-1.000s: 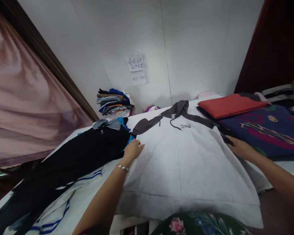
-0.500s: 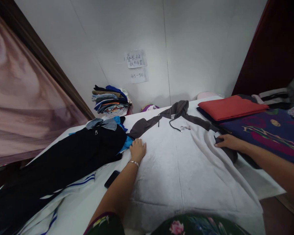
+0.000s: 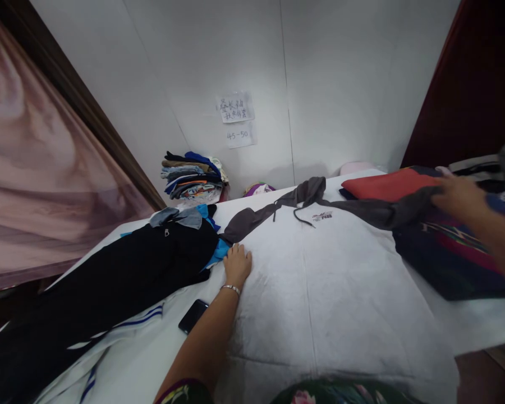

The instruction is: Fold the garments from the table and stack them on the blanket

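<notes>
A white hoodie point(image 3: 315, 292) with dark grey sleeves and hood lies spread front up before me, a small printed logo on its chest. My left hand point(image 3: 237, 265) rests flat on its left edge, fingers stretched out. At the right, my right hand point(image 3: 457, 197), slightly blurred, is closed on the end of the grey sleeve point(image 3: 374, 213). That sleeve is pulled out sideways across the folded red garment point(image 3: 387, 185). The hood point(image 3: 309, 192) lies bunched at the far table edge, its dark drawstring trailing on the chest.
Black clothing point(image 3: 122, 280) covers the table's left side, with a phone point(image 3: 192, 316) beside my left forearm. A dark blue patterned garment point(image 3: 458, 275) lies at the right. A stack of folded clothes point(image 3: 193, 177) stands by the wall, below paper signs point(image 3: 238, 120).
My right hand has moved right and away from me, drawing the grey sleeve outward from beside the body. The hoodie's right side lies flatter. My left hand has stayed in place.
</notes>
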Demonstrator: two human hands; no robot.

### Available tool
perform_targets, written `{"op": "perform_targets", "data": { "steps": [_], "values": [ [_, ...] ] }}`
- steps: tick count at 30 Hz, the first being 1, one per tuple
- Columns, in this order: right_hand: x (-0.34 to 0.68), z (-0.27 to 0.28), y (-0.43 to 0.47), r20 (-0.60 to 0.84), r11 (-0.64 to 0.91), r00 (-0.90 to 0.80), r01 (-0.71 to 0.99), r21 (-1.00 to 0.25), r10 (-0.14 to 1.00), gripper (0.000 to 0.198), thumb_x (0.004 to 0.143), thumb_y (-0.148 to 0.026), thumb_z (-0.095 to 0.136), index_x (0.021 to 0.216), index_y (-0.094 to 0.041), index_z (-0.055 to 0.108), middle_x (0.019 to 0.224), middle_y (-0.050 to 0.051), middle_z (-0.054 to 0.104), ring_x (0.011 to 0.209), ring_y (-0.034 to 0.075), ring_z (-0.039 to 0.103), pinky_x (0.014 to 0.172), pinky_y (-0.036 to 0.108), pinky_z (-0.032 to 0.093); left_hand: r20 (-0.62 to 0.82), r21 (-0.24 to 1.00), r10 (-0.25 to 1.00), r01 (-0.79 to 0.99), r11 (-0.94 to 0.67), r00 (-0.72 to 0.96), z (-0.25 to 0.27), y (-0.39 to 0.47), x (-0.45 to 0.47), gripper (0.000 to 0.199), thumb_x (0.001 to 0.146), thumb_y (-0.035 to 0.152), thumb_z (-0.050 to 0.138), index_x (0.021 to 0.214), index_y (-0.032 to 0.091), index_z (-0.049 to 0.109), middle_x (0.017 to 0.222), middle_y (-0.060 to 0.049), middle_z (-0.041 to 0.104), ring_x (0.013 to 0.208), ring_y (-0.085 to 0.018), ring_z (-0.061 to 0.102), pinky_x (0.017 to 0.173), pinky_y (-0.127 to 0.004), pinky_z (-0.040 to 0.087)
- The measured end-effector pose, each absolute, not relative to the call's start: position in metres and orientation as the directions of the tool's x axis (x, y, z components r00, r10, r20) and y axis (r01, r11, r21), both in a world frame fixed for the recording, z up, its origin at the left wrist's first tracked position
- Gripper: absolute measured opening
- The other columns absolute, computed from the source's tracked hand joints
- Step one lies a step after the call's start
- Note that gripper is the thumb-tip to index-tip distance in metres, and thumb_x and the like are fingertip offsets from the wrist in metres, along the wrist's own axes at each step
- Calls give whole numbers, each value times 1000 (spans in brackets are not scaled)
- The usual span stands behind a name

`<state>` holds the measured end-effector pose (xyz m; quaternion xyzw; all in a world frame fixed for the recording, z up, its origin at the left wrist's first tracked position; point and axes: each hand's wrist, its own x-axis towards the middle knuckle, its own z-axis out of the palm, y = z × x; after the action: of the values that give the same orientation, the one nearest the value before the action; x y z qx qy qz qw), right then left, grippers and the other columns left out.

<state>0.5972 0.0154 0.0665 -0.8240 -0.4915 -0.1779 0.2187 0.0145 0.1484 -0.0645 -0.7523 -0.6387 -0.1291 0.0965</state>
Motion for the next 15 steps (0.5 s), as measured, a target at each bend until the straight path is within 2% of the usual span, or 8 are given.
{"op": "perform_targets", "data": {
  "steps": [2,3,5,7,10,13,15],
  "values": [
    [553,28,14,437,-335,397,917,-215,807,37,84,-21,46,110,-10,70,119,17,66,110,24,60,90,34,44,314,26,937,985,-168,152,-64,148,14,37,93,32,44,122,15,60,138,-14,52,122,-31,46,94,-47,42],
    [532,11,11,397,-276,384,912,-304,833,38,84,-24,45,111,-12,69,122,15,65,112,22,60,95,31,44,313,28,938,985,-169,152,-64,148,14,37,93,32,44,122,15,60,139,-14,52,123,-30,46,95,-47,42],
    [495,-19,-1,360,-182,339,896,-405,869,41,84,-34,46,112,-14,68,129,15,61,116,25,58,99,32,44,310,33,939,986,-164,146,-64,148,13,38,93,32,44,123,15,59,139,-14,52,123,-30,46,95,-47,42],
    [471,-41,-17,374,-168,363,871,-461,853,48,83,-42,46,119,-17,64,140,13,53,121,27,55,98,34,46,305,37,942,987,-158,140,-64,148,13,38,93,32,44,124,15,59,139,-14,52,124,-30,46,95,-47,42],
    [462,-61,-40,296,-296,507,788,-540,810,65,80,-51,45,136,-17,51,150,13,40,117,30,57,93,37,50,302,41,944,987,-154,135,-64,147,14,38,93,32,45,125,15,58,140,-13,51,124,-30,46,95,-46,42],
    [469,-73,-49,68,-486,654,625,-611,754,81,76,-57,49,145,-15,39,137,17,54,105,32,64,90,39,51,304,48,944,987,-152,131,-62,145,15,37,92,32,45,122,16,60,140,-12,51,124,-30,46,95,-46,42],
    [472,-77,-47,-18,-533,674,567,-628,739,86,76,-58,51,148,-14,34,128,18,61,105,32,64,87,38,52,301,52,945,988,-147,125,-61,144,15,36,92,32,46,121,16,60,140,-12,51,123,-30,46,95,-47,43]
  ]
}}
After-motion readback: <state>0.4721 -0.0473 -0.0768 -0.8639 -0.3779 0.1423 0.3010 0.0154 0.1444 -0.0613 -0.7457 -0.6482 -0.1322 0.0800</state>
